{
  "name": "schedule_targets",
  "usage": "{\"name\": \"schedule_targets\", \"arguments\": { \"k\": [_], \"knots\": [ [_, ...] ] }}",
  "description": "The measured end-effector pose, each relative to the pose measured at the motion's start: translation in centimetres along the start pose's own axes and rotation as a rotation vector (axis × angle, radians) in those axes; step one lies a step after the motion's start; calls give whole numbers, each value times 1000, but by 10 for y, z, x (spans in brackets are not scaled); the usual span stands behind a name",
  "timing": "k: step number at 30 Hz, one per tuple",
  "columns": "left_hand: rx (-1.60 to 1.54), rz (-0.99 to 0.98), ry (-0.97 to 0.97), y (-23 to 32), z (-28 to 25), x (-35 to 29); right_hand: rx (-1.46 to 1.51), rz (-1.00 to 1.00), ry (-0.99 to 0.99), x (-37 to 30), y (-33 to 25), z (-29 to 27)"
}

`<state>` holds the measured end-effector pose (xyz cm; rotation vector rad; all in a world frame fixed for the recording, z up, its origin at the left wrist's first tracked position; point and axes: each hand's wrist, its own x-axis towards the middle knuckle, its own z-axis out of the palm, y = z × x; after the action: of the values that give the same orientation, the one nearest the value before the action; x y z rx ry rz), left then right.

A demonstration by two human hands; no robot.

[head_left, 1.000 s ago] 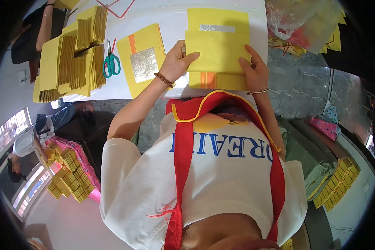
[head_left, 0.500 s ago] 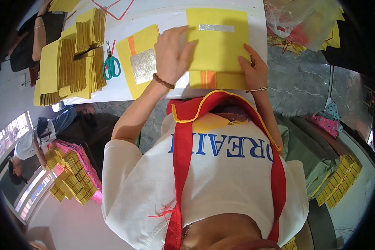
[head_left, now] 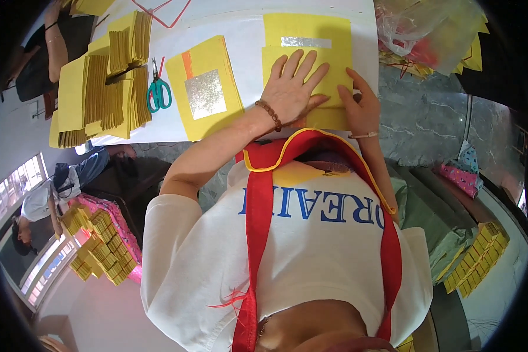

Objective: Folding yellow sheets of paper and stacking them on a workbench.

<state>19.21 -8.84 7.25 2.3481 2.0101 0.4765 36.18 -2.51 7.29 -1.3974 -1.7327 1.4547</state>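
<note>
A yellow paper sheet (head_left: 311,26) with a silver foil strip lies on the white table (head_left: 246,35), its near half folded up over itself. My left hand (head_left: 293,88), a bead bracelet on its wrist, lies flat on the folded flap with its fingers spread. My right hand (head_left: 359,105) grips the flap's near right edge. To the left lies a second yellow sheet (head_left: 208,111) with a silver foil square and an orange stripe.
Green-handled scissors (head_left: 158,92) lie beside stacks of folded yellow paper (head_left: 102,82). A red string (head_left: 158,13) lies at the far edge. A plastic bag of yellow papers (head_left: 428,35) sits at right. Another person's arm (head_left: 56,44) is at far left. Paper bundles (head_left: 100,240) stand on the floor.
My left hand let go of the flap's left edge and moved right across it, now pressing it flat. My right hand stayed at the right edge.
</note>
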Motion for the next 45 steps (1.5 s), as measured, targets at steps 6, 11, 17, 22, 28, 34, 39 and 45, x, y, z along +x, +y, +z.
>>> {"name": "schedule_targets", "arguments": {
  "k": [6,11,17,22,28,34,39,45],
  "knots": [
    [-35,-9,-42,0,-1,3,-908,-799,56,-24,14,-1],
    [-103,-5,32,-12,-1,-2,-897,-666,-85,-25,21,6],
    [-303,144,171,-14,-11,-12,-952,-604,-90,-31,25,9],
    [-132,215,41,-8,-14,-19,-990,-675,-46,-32,28,7],
    [15,268,32,-5,-16,-12,-527,-558,-83,5,2,-10],
    [-3,255,18,-10,-25,1,-716,-505,-83,35,-16,-17],
    [-316,142,151,-42,-54,7,271,-40,-56,32,-6,-37],
    [-76,-90,344,-126,-87,40,178,49,49,13,30,-28]
  ]
}}
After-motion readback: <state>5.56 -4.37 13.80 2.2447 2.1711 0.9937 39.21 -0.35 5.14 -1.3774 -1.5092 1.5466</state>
